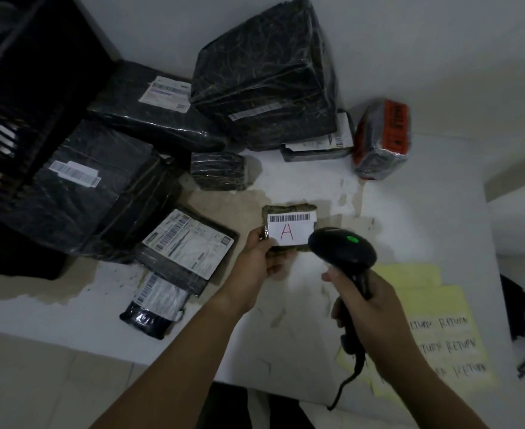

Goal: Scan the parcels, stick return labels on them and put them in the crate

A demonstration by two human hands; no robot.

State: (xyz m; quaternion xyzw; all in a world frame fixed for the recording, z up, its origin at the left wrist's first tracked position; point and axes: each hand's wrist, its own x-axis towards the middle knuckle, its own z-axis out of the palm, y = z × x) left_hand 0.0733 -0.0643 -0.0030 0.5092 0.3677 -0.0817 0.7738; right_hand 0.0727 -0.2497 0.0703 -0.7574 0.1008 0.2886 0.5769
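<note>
Left hand (255, 258) pinches one small parcel (289, 231); right hand (371, 308) fingers wrap one scanner (343, 246). I count eight other parcels (264, 72).

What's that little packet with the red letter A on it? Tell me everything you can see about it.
The small parcel is flat and rectangular, wrapped in dark, brownish crinkled plastic. A white label covers most of its face: a black barcode on top, a red handwritten A below. The left hand pinches its left end, label facing up, over the white table. The black scanner in the right hand overlaps its lower right corner in view.
</note>
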